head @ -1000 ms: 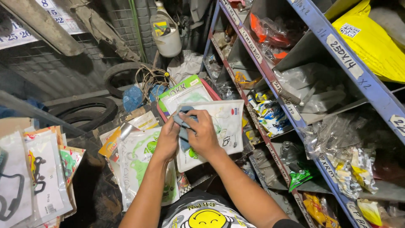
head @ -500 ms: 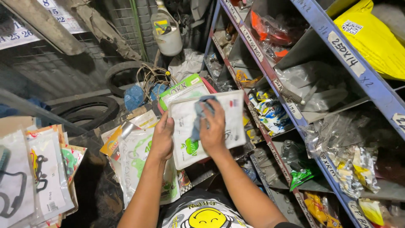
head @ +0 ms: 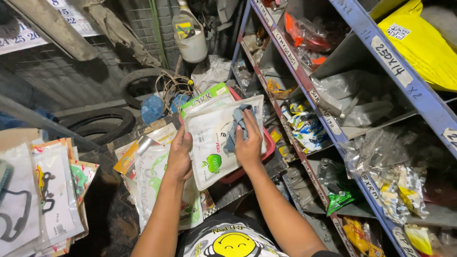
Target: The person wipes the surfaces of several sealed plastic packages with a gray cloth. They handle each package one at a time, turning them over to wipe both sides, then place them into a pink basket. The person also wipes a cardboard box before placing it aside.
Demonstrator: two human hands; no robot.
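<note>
The white packet (head: 209,143) is held up between both hands, its long axis running from lower left to upper right, the top edge tilted away. The left hand (head: 179,154) grips its left edge. The right hand (head: 248,143) presses a grey-blue cloth (head: 236,127) flat against its face. A blue shelf rack (head: 352,119) stands just right of the hands.

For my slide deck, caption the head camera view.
Left hand holds a white packet; right hand presses a grey cloth on it.
</note>
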